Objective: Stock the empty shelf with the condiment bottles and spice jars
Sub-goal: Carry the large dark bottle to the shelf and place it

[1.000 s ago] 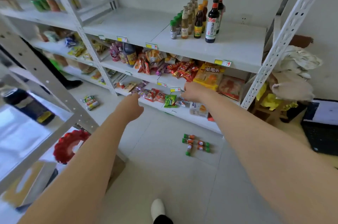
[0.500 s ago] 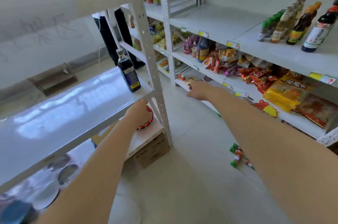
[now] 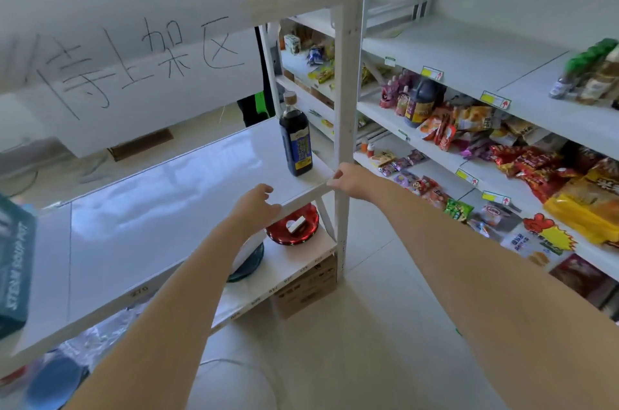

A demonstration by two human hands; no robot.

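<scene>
Both hands are empty, fingers loosely curled: the left hand [image 3: 255, 205] is at the front edge of the white shelf [image 3: 150, 208], and the right hand [image 3: 350, 179] touches that edge beside the post [image 3: 345, 91]. Just beyond the right fingertips a dark bottle [image 3: 296, 141] stands upright on the shelf. Further right are racks with snacks [image 3: 536, 168] and more bottles [image 3: 599, 74].
</scene>
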